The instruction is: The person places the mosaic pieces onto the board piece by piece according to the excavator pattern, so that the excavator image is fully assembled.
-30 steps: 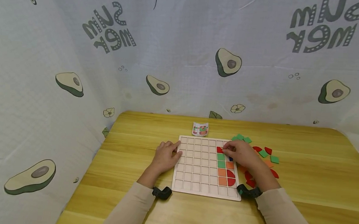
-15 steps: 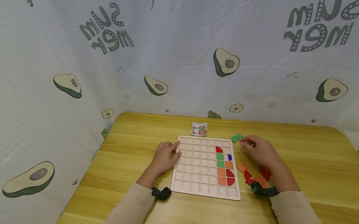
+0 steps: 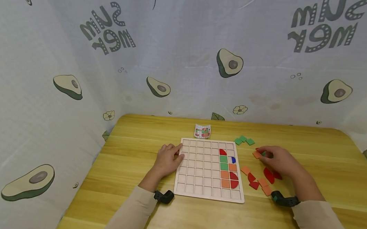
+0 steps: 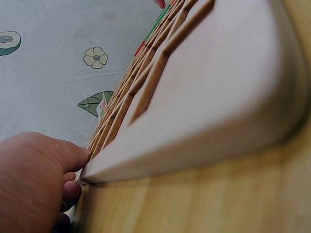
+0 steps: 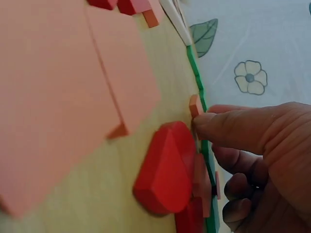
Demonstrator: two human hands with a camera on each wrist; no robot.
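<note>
A pale wooden grid board (image 3: 198,191) lies on the table with red, green, orange and blue pieces in cells on its right side. My left hand (image 3: 166,161) rests on the board's left edge, thumb and forefinger touching the rim; in the left wrist view the thumb (image 4: 73,155) lies over the edge. To the right of the board, my right hand (image 3: 280,163) pinches an orange square tile (image 3: 256,154) between thumb and forefinger, low over other pieces. The right wrist view shows that tile (image 5: 195,104) at the thumb tip. Fingers partly hide the green and red pieces behind it.
Green tiles (image 3: 242,139) lie beyond the board's far right corner. Orange tiles (image 3: 263,182) and red rounded pieces (image 3: 269,175) are scattered right of the board. A small patterned card (image 3: 202,131) stands behind it. A printed curtain (image 3: 186,59) hangs behind the table.
My right hand has left the red piece in the board's grid, moved right past the green tiles, and come to the orange tile. My left hand stays at the board's edge.
</note>
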